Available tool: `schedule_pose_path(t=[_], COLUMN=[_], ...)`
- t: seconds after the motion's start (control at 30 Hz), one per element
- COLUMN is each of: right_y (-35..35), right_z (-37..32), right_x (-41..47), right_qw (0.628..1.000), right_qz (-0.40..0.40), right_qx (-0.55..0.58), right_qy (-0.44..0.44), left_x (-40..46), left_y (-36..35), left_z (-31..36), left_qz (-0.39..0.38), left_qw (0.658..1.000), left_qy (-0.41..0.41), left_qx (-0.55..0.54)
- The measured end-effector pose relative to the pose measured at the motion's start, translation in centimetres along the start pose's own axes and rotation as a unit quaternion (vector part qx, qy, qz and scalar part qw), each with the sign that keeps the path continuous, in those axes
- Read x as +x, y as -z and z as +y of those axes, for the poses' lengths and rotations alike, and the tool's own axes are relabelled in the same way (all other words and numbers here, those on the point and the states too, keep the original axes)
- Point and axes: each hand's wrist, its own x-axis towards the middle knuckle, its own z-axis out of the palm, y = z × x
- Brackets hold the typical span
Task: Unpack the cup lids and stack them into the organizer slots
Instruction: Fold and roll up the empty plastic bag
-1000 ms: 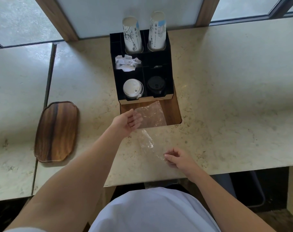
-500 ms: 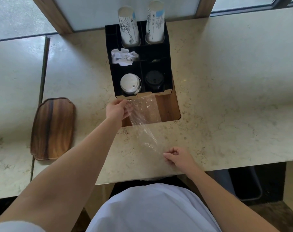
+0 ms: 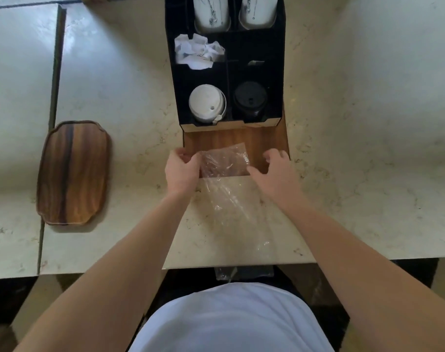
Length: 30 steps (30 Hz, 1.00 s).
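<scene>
Head view, looking down: a black organizer stands at the far middle of the pale stone worktop. Its near-left slot holds a stack of white cup lids; its near-right slot holds a stack of black cup lids. Crumpled white paper lies in the middle-left compartment, and two stacks of printed paper cups stand in the two far compartments. A wooden base projects from beneath the organizer toward the near edge. An empty clear plastic bag lies flat from this base across the worktop to the near edge, where its tail hangs over. The left hand pinches the bag's far-left corner, fingers curled around the film. The right hand is beside the bag's far-right corner, thumb at the film's edge and fingers bent over the base; whether it actually has hold of the bag cannot be told. A wooden tray rests well apart near the left edge of the worktop.
</scene>
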Motion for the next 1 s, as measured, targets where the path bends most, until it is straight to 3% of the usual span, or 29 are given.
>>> schedule_pose_path(t=[0.07,0.1,0.17,0.27,0.53,0.73,1.0], right_y=[-0.9,-1.5,-3.0,-4.7,-5.8,-6.2,-6.6], right_z=[-1.6,-2.3,-3.2,-3.6,-3.1,-3.3,-3.5], right_x=[0.2,0.1,-0.1,0.0,0.8,0.6,0.8], right_qw=[0.983,0.966,0.933,0.901,0.897,0.903,0.914], right_qz=[0.086,0.093,0.052,-0.025,-0.131,-0.118,-0.106], right_qx=[-0.069,-0.093,-0.134,-0.187,-0.242,-0.24,-0.236], right_qy=[0.149,0.224,0.33,0.389,0.347,0.336,0.313], left_x=[-2.3,-3.6,-6.2,-9.1,-11.8,-12.0,-12.3], left_y=[0.7,1.1,1.9,3.0,3.1,3.7,4.0], left_z=[-0.5,-1.3,-3.4,-6.2,-9.2,-9.4,-10.6], left_qz=[0.058,0.045,-0.051,-0.191,-0.261,-0.261,-0.234], left_qw=[0.99,0.986,0.986,0.962,0.938,0.939,0.945], left_qy=[-0.104,-0.12,-0.046,0.107,0.183,0.198,0.169], left_qx=[0.077,0.108,0.154,0.161,0.137,0.108,0.156])
